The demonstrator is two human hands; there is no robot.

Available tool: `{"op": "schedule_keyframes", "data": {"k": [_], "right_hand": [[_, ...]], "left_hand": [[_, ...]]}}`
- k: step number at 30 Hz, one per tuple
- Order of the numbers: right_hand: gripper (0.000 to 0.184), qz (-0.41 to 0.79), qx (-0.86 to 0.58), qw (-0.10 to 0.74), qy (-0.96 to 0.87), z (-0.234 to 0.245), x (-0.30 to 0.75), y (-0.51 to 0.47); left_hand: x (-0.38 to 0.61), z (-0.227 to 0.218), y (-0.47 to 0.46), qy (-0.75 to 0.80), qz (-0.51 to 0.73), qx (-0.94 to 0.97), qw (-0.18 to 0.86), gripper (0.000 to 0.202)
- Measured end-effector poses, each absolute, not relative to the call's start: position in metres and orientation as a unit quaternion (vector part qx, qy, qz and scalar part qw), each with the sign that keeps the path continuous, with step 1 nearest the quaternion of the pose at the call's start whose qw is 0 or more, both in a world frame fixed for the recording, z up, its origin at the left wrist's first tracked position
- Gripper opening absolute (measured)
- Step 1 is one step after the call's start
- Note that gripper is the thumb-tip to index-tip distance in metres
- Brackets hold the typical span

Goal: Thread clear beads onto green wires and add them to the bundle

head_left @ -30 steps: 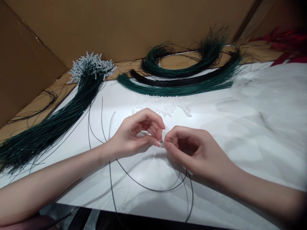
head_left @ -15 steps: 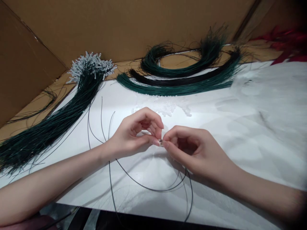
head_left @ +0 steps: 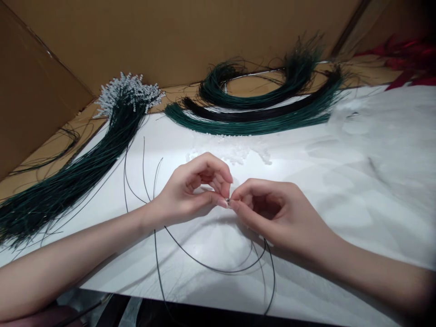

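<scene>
My left hand [head_left: 194, 188] is closed in a pinch, thumb against fingers, on the end of a thin dark wire [head_left: 204, 267]. My right hand [head_left: 272, 206] pinches from the other side, its fingertips almost touching the left ones. Between them shows a tiny pale and dark bit [head_left: 228, 200], too small to make out clearly. Loops of the wire hang below both hands and pass under my left wrist. Loose white beads [head_left: 235, 152] lie on the white tabletop [head_left: 204, 290] just beyond my hands.
Dark green wires tipped with white beads [head_left: 129, 93] lie bundled at the left. Behind my hands curve bundles of bare green wire [head_left: 252, 127]. Clear plastic [head_left: 381, 136] covers the right side, with red material [head_left: 412, 59] beyond. Cardboard walls [head_left: 190, 41] enclose the back and left.
Both hands keep their pinch in nearly the same place. The wire loop under my right hand has shifted very slightly right.
</scene>
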State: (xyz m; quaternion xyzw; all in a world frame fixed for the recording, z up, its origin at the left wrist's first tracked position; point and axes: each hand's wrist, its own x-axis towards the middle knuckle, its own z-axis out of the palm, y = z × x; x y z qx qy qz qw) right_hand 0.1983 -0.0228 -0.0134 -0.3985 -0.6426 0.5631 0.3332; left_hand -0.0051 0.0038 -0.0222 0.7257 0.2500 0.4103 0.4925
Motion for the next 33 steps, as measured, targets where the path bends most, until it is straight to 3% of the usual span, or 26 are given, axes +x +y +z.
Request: {"op": "schedule_keyframes", "data": {"k": [33], "right_hand": [[0.011, 0.54, -0.397, 0.316, -0.671, -0.0141, 0.1989, -0.0216]], "left_hand": [[-0.0021, -0.0214, 0.0031, 0.258, 0.409, 0.718, 0.5, 0.035]]}}
